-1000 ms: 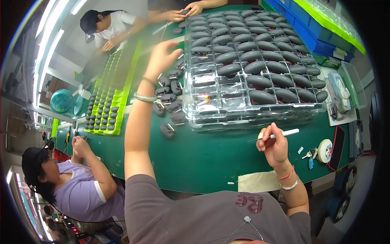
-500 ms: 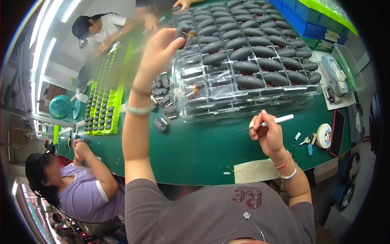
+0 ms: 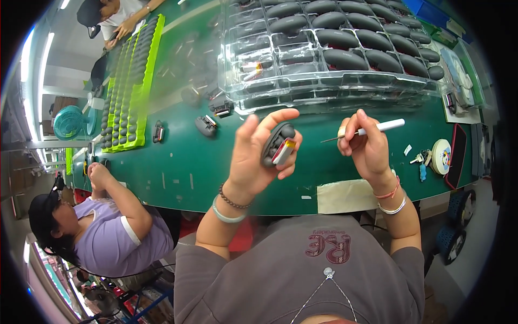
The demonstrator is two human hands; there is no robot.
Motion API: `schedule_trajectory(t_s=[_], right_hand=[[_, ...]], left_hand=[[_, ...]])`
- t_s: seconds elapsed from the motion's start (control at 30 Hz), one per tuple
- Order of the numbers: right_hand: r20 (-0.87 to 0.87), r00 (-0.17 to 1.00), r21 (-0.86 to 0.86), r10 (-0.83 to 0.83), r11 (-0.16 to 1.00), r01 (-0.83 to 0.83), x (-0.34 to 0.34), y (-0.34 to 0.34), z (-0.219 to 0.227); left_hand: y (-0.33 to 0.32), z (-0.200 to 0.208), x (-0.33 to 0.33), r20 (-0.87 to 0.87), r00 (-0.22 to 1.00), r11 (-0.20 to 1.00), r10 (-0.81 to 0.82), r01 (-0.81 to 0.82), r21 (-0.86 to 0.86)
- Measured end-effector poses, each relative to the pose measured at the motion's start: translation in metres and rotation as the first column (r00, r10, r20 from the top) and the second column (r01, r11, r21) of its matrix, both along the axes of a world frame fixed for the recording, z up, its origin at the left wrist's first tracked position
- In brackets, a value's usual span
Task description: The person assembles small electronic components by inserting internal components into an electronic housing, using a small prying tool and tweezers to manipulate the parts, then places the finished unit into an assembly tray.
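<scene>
The two hands carry one item each: the left hand holds one grey oval unit, the right hand one white-handled tool. Each wrist wears two bracelets. Left of the left hand are at least three loose units, others too blurred to count, one lime-green tray, one teal fan and two co-workers. Right of the right hand lie one key bunch and one round white object; between and below both hands, one beige sheet.
</scene>
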State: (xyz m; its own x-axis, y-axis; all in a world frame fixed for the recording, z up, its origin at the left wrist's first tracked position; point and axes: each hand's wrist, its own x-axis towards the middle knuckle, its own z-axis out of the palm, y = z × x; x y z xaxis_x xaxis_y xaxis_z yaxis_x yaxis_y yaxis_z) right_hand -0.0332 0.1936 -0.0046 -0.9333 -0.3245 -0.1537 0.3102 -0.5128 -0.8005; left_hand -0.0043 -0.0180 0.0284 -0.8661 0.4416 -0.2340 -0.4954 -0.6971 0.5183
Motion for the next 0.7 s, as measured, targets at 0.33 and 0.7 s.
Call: schedule_trajectory(t_s=[0.33,0.7], right_hand=[[-0.005,0.997,0.000,-0.071,0.997,0.071,0.000,0.001,-0.001],[-0.033,0.999,-0.084,-0.027,0.996,0.025,0.001,0.001,0.001]], left_hand=[[0.011,-0.031,-0.008,-0.130,0.991,0.934,0.021,-0.066,-0.351],[0.015,-0.038,-0.008,-0.236,0.972,0.924,0.013,-0.102,-0.368]])
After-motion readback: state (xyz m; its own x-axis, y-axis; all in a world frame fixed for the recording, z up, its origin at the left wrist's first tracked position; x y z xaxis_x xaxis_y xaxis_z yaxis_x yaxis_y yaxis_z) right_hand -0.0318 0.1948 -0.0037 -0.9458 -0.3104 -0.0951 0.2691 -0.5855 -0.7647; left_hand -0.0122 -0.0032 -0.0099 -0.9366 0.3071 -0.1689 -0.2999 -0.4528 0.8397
